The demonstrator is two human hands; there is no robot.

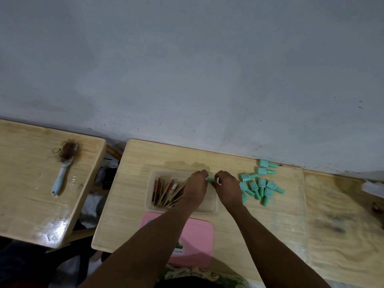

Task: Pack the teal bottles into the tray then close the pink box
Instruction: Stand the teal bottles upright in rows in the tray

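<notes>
The left hand (pixel 196 183) and right hand (pixel 227 185) pinch one teal bottle (pixel 211 180) between them above the tray (pixel 151 185), the other bottles (pixel 260 187) lying just right of the right hand; they look light, rigid and slick, so grip the wider body

Pale-blue hairbrush (pixel 62 175), hair-clogged, lying on left table (pixel 31 204); brown packets (pixel 166 191) leaning together; grey wall (pixel 187 69) behind.

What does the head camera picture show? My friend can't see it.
The left hand and right hand together pinch one teal bottle over a clear tray on a wooden table. A heap of teal bottles lies right of the tray, and a pink box lies nearer the person, partly under the left arm.
</notes>
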